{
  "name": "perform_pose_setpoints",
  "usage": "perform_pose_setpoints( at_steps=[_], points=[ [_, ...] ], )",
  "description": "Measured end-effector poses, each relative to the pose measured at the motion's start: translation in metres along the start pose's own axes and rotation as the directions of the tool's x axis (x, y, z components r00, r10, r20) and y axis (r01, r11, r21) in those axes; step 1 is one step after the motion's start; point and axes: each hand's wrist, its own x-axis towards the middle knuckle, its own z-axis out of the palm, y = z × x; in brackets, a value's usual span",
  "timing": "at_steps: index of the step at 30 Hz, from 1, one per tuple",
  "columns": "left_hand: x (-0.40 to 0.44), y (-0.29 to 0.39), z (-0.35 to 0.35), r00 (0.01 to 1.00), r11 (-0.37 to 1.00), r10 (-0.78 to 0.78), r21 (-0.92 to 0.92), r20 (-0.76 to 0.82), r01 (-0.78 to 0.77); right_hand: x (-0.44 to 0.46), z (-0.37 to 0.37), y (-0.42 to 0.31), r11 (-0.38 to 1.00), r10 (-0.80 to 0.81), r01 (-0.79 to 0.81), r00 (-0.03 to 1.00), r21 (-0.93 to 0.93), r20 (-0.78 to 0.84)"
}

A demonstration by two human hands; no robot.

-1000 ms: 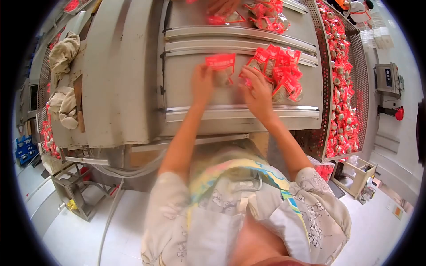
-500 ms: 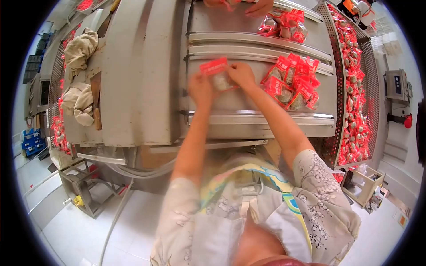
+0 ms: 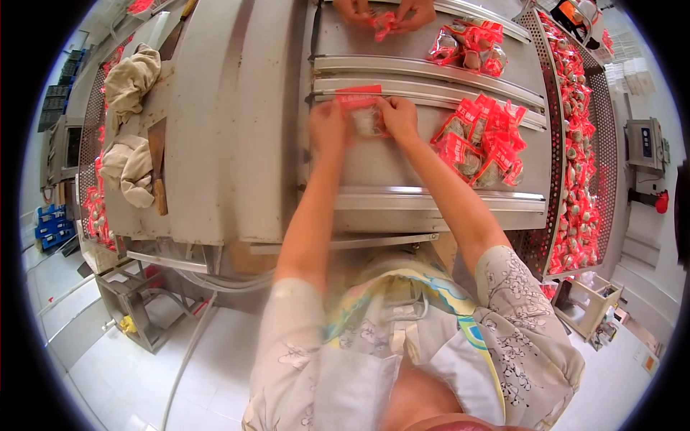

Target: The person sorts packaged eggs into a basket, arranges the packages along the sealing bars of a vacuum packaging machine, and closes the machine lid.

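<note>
A plastic packet (image 3: 367,121) with a red top band and a clear lower part is stretched between my two hands, its top by a metal rail. My left hand (image 3: 328,128) is closed on its left edge and slightly blurred. The fingers of my right hand (image 3: 399,118) pinch its right edge. Something pale shows through the clear part, too blurred to name. Right of my right hand lies a pile of similar red packets (image 3: 483,140), with round greyish contents, on the metal worktop (image 3: 366,171).
Metal rails (image 3: 431,201) cross the worktop. At the far side, another person's hands (image 3: 388,16) hold a red packet near a second pile (image 3: 471,49). A perforated bin (image 3: 575,151) of red packets stands right. Cloths (image 3: 129,169) and a wooden-handled blade (image 3: 158,169) lie left.
The packet and both my hands have shifted slightly right in view, as has the worktop. The other person's hands now show more fully, with a red packet between them.
</note>
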Motion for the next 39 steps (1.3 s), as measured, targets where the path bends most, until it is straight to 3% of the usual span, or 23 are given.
perform_pose_setpoints(
  at_steps=[1, 3, 4, 6, 7, 9, 16, 18, 20, 21, 23, 25, 27, 30, 33, 39],
  points=[
    [0.000, 0.001, 0.001, 0.993, 0.995, 0.097, 0.039, -0.066, -0.095, -0.005, -0.001, -0.001, 0.997, 0.003, -0.001, 1.000, 0.082, -0.023],
    [-0.009, 0.006, -0.005, 0.982, 0.969, 0.185, 0.176, -0.047, -0.174, -0.015, -0.003, -0.005, 0.970, 0.014, 0.002, 0.998, 0.245, -0.065],
    [-0.015, 0.014, -0.010, 0.973, 0.946, 0.228, 0.245, -0.035, -0.213, -0.015, -0.004, -0.007, 0.978, -0.147, 0.167, 0.976, 0.122, -0.159],
    [-0.023, 0.036, -0.013, 0.981, 0.904, 0.195, 0.391, -0.011, -0.176, -0.014, -0.006, -0.014, 0.879, -0.476, 0.448, 0.835, -0.161, -0.275],
    [-0.024, 0.042, -0.014, 0.984, 0.873, 0.176, 0.461, 0.000, -0.156, -0.012, -0.005, -0.021, 0.821, -0.560, 0.488, 0.791, -0.295, -0.248],
    [-0.012, 0.035, -0.012, 0.995, 0.922, 0.093, 0.375, 0.017, -0.093, -0.004, -0.003, -0.039, 0.650, -0.704, 0.536, 0.693, -0.538, -0.159],
    [-0.003, 0.025, -0.011, 0.999, 0.977, 0.012, 0.215, -0.034, -0.004, 0.025, 0.009, -0.050, 0.761, -0.547, 0.467, 0.835, -0.450, -0.058],
    [-0.004, 0.021, -0.008, 0.972, 0.962, 0.204, 0.207, -0.121, -0.177, 0.024, 0.007, -0.055, 0.792, -0.485, 0.414, 0.873, -0.449, -0.050],
    [-0.021, 0.024, -0.004, 0.946, 0.948, 0.289, 0.180, -0.147, -0.262, 0.013, -0.001, -0.051, 0.784, -0.581, 0.514, 0.804, -0.349, -0.122],
    [-0.042, 0.042, -0.004, 0.884, 0.892, 0.443, 0.168, -0.148, -0.419, 0.006, -0.011, -0.048, 0.772, -0.618, 0.553, 0.767, -0.312, -0.171],
    [-0.087, 0.063, 0.006, 0.952, 0.953, 0.291, -0.116, 0.094, -0.280, -0.038, -0.044, -0.046, 0.761, -0.633, 0.565, 0.755, -0.319, -0.170],
    [-0.115, 0.041, 0.023, 0.826, 0.845, 0.408, 0.180, 0.390, -0.503, -0.070, -0.088, -0.033, 0.723, -0.669, 0.581, 0.724, -0.374, -0.168],
    [-0.147, 0.043, 0.044, 0.784, 0.915, 0.152, 0.214, 0.602, -0.341, -0.086, -0.127, -0.001, 0.633, -0.709, 0.520, 0.687, -0.573, -0.160],
    [-0.166, 0.032, 0.077, 0.712, 0.976, 0.082, 0.089, 0.697, -0.199, -0.104, -0.164, 0.028, 0.681, -0.582, 0.390, 0.802, -0.620, -0.135],
    [-0.168, 0.030, 0.092, 0.695, 1.000, 0.007, -0.016, 0.719, 0.006, -0.106, -0.172, 0.041, 0.640, -0.587, 0.374, 0.801, -0.671, -0.114],
    [-0.174, 0.048, 0.056, 0.738, 0.937, 0.149, -0.333, 0.658, 0.108, -0.127, -0.173, 0.013, 0.849, -0.480, 0.391, 0.852, -0.356, -0.209]
  ],
)
